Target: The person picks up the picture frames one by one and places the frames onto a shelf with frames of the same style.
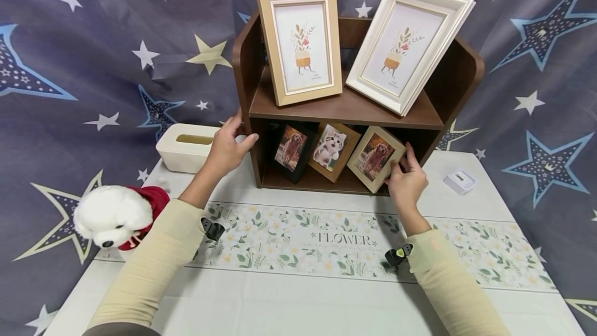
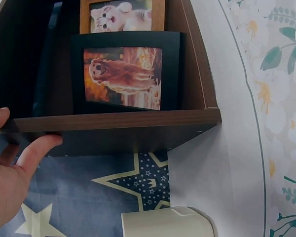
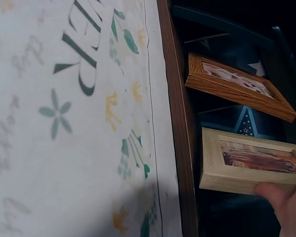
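Observation:
My left hand (image 1: 229,145) grips the left side panel of a brown two-tier shelf (image 1: 347,113); in the left wrist view its thumb lies along the panel's outer face and a fingertip reaches the edge. My right hand (image 1: 408,183) holds the right edge of a pale wood photo frame (image 1: 377,158) with a dog picture, thumb in front. This frame stands tilted in the lower compartment. Beside it lean a brown frame (image 1: 334,150) with a kitten picture and a black frame (image 2: 175,74) with a dog picture.
On the upper shelf stand a tan frame (image 1: 331,40) and a tilted white frame (image 1: 434,61). A cream tissue box (image 1: 179,154) and a white plush dog (image 1: 112,214) are at the left. A small white box (image 1: 460,182) lies right of the shelf.

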Motion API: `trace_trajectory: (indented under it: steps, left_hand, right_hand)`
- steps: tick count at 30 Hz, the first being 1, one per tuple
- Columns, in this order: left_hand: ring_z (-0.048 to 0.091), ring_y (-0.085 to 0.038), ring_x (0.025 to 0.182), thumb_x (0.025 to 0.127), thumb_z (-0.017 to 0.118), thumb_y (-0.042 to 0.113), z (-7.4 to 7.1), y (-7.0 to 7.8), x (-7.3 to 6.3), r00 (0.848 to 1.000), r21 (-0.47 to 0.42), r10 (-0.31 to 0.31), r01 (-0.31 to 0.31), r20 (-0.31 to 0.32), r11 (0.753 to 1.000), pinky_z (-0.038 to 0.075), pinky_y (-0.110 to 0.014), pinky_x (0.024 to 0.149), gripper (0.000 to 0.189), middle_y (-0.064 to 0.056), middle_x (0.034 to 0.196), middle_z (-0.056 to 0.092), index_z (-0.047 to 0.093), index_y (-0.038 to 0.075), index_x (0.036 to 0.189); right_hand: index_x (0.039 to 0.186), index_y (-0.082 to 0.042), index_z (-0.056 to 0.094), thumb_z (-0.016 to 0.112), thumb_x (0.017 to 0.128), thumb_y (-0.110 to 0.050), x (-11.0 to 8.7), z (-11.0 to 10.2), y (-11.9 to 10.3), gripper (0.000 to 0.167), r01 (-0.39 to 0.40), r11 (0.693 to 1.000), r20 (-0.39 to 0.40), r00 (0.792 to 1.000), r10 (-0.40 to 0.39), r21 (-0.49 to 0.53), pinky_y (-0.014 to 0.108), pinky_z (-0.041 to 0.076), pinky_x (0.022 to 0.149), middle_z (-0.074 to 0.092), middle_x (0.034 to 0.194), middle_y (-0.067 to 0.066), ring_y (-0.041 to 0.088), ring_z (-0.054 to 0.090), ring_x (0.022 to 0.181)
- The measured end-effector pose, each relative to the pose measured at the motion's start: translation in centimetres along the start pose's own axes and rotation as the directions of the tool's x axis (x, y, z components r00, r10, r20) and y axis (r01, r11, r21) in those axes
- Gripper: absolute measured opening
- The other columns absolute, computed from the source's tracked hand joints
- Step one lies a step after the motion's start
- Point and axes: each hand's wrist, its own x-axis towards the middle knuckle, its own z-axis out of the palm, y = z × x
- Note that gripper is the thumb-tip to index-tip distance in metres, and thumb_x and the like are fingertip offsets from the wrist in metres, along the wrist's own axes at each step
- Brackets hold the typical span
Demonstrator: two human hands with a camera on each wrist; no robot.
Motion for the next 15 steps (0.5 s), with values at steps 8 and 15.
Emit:
trace_trajectory:
  steps: [8, 15]
  left_hand:
    - [0.059, -0.04, 0.123, 0.094, 0.069, 0.006, 0.0, 0.2, -0.1, 1.0, -0.002, -0.006, 0.006, 0.005, 1.0, 0.052, -0.051, 0.107, 0.076, -0.027, 0.139, 0.055, 0.032, 0.009, 0.16]
    - [0.06, -0.041, 0.122, 0.094, 0.069, 0.006, -0.1, 0.3, -0.1, 1.0, -0.015, -0.004, 0.004, 0.004, 1.0, 0.052, -0.051, 0.106, 0.076, -0.027, 0.138, 0.055, 0.031, 0.009, 0.161]
  right_hand:
    - [0.149, -0.031, 0.053, 0.06, 0.096, 0.0, 0.5, 0.6, 0.1, 0.062, 0.007, 1.0, -0.023, 1.0, -0.007, -0.006, 0.014, 0.053, 0.043, 0.069, 0.131, 0.015, 0.015, 0.074, 0.077]
    - [0.149, -0.031, 0.054, 0.06, 0.096, 0.001, 0.8, 1.3, 0.1, 0.062, 0.003, 1.0, -0.039, 0.999, -0.004, -0.022, 0.008, 0.049, 0.043, 0.069, 0.13, 0.019, 0.035, 0.073, 0.099]
